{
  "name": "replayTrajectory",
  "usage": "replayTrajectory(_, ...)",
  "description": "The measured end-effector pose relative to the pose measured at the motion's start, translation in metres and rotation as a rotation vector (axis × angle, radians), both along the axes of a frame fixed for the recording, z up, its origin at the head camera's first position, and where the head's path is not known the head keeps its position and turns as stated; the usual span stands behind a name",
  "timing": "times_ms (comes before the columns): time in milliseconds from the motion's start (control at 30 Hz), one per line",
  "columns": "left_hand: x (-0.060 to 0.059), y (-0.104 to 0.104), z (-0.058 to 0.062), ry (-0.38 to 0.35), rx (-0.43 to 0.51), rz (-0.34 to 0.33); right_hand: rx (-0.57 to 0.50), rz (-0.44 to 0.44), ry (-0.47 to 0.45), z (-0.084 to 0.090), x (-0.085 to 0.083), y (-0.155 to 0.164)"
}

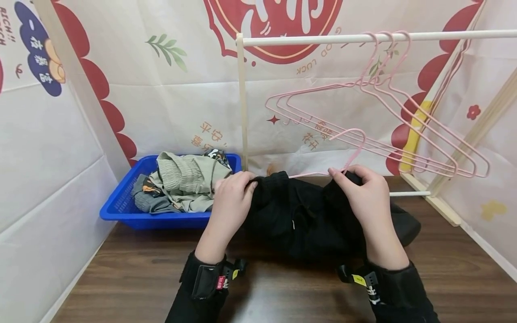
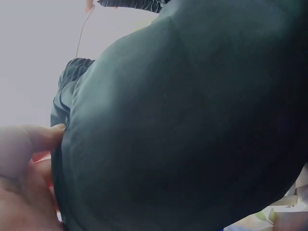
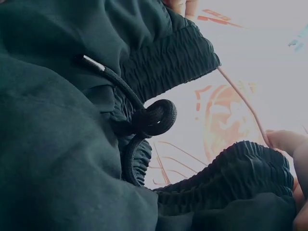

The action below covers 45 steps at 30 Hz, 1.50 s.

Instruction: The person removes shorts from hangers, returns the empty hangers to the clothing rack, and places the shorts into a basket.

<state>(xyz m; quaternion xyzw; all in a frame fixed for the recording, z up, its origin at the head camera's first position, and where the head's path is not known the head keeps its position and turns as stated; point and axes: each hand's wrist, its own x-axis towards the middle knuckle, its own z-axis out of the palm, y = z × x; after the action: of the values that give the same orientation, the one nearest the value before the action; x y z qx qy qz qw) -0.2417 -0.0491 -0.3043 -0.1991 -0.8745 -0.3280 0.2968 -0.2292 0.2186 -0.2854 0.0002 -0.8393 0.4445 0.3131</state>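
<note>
Black drawstring pants with a gathered elastic waistband are held up over the table. A pink clothes hanger runs into the waist opening, its hook sticking up and its lower part hidden in the cloth. My left hand pinches the waistband's left side between thumb and fingers. At the right side, my right hand pinches the waistband, thumb against the hanger near the base of its hook. A knotted cord with a metal tip hangs at the waist in the right wrist view.
A blue basket of folded clothes, with beige pants on top, stands at the left. Behind the hands, a white rail carries several pink hangers. Printed cloth walls surround the brown wooden tabletop.
</note>
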Motion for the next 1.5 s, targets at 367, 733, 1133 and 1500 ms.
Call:
replayTrajectory(367,0.001,-0.002,0.001,-0.192,0.070,-0.111,-0.003,0.021,0.043,-0.002,0.000,-0.004)
replayTrajectory(733,0.005,0.002,0.001,-0.159,-0.013,-0.175,0.079,0.087,0.028,-0.001,0.003,-0.010)
replayTrajectory(1133,0.003,0.004,-0.001,-0.157,-0.066,-0.158,0.071,0.113,0.055,0.000,0.004,-0.010)
replayTrajectory(1500,0.002,-0.002,0.000,-0.111,-0.005,-0.144,-0.029,0.068,0.137,0.002,0.000,-0.001)
